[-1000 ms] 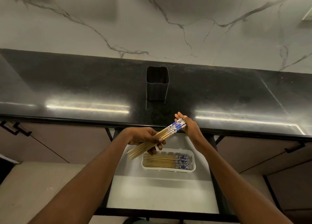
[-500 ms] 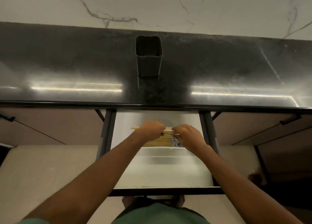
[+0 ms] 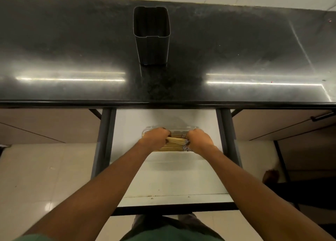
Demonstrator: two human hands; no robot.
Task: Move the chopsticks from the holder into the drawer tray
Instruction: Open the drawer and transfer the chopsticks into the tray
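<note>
Brought down from the counter edge, the left hand (image 3: 156, 137) is now curled round one end of the pale wooden chopsticks with blue-patterned tops (image 3: 175, 140), and the right hand (image 3: 199, 141) round the other end, inside the white plastic tray (image 3: 181, 130). Beyond the tray, the dark square holder (image 3: 151, 38) is seen empty. Only the release is judged to be left.

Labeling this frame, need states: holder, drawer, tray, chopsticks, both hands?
holder: upright on the countertop, looks empty.
drawer: pulled open.
tray: in the drawer, holds loose chopsticks.
chopstick bundle: gripped at both ends, low over the tray.
left hand: grips the bundle's left end.
right hand: grips its right end.
</note>
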